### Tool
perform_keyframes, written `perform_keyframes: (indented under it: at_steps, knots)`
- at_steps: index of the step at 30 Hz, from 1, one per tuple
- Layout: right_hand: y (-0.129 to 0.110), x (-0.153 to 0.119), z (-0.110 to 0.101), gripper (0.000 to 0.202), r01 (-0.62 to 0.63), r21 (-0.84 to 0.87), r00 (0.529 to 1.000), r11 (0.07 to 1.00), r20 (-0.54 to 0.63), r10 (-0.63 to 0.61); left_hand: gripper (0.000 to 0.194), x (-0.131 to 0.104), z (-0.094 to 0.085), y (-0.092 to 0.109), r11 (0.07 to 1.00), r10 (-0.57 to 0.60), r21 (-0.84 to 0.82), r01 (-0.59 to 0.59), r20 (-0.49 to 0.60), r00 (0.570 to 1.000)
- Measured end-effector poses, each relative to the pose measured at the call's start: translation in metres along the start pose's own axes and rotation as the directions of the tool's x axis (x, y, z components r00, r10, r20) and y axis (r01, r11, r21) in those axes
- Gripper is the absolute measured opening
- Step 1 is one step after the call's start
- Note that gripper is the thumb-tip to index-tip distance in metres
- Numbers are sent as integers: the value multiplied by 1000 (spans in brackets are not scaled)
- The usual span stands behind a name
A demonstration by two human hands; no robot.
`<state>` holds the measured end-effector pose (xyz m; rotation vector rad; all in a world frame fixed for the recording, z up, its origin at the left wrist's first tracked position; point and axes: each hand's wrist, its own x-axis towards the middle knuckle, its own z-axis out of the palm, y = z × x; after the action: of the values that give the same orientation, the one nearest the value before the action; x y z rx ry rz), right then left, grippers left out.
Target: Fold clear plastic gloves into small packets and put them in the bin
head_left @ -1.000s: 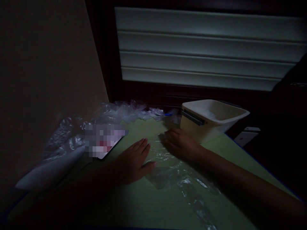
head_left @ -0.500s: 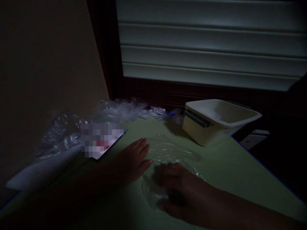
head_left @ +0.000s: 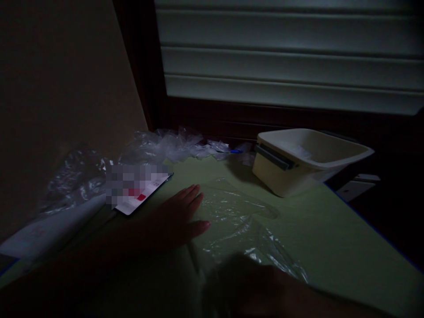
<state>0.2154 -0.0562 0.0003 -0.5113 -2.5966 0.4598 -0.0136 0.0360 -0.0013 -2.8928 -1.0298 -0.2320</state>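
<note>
A clear plastic bag lies spread and wrinkled on the pale green table. My left hand rests flat at the bag's left edge, its fingers stretched out and the thumb apart. At the bottom of the view, my right hand is over the near part of the bag. It is dark and smeared by motion, so its fingers and whatever they grip cannot be made out. Left of my left hand lies a flat tablet-like thing with a bright screen, partly blurred out.
A cream plastic bin with a dark handle stands at the back right, with clear plastic inside. Crumpled clear plastic bags line the back and left. A blue pen-like thing lies among them. Beyond the right edge is a white phone-like thing.
My right hand has moved down toward me, and the near part of the bag now stretches out further that way. My left hand stays flat in about the same place.
</note>
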Motion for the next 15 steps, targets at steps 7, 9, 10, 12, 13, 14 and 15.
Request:
perform_keyframes:
  at_steps: [7,9,10,12,13,14,15]
  knots:
    - [5,15,-24,28,-333,-5,924,943,-201,325,35,-1,20,-15,993,97,-58,-104,-114,989]
    - [7,13,-20,34,-364,-78,923,928,-164,348,34,0,24,-18,988,126,-68,-137,-149,981]
    - [8,12,-17,38,-384,-126,920,915,-131,368,33,1,25,-19,988,126,-68,-138,-160,979]
    - [8,9,-13,48,-416,-218,908,883,-43,417,31,1,24,-20,987,134,-68,-147,-165,977]
    - [8,8,-11,54,-427,-247,897,870,8,443,30,0,23,-19,986,141,-68,-154,-166,976]
    - [8,8,-11,58,-432,-262,886,863,55,460,30,0,21,-19,986,141,-70,-154,-163,976]
    - [7,8,-11,61,-432,-266,878,862,94,469,30,-1,20,-18,986,136,-73,-149,-159,978]
